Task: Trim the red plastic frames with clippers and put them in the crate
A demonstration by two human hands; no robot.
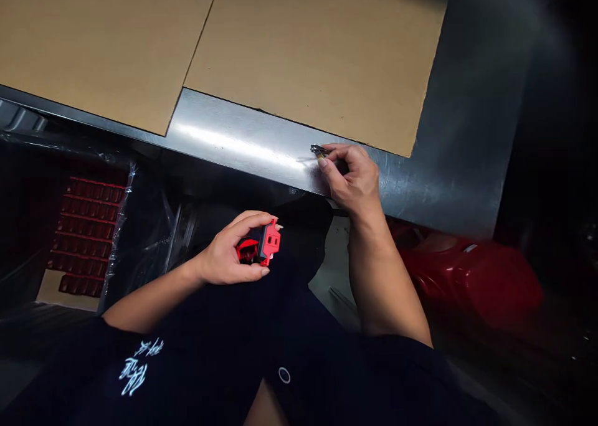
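My left hand (231,250) is closed round a small red-and-black plastic part (271,241), held in front of my body below the table edge. Two small dark slots show on the part's red face. Over the metal table's front edge, my right hand (357,175) grips a small dark tool with metal jaws, which looks like a pair of nippers (318,151). The tips of that tool point left, and most of its handle is hidden in my fingers. A gap separates the two hands.
Two cardboard sheets (317,58) lie on the metal table (233,136). At the left, a plastic-lined box holds rows of red parts (86,233). A red plastic stool or similar object (476,276) stands below the table at the right.
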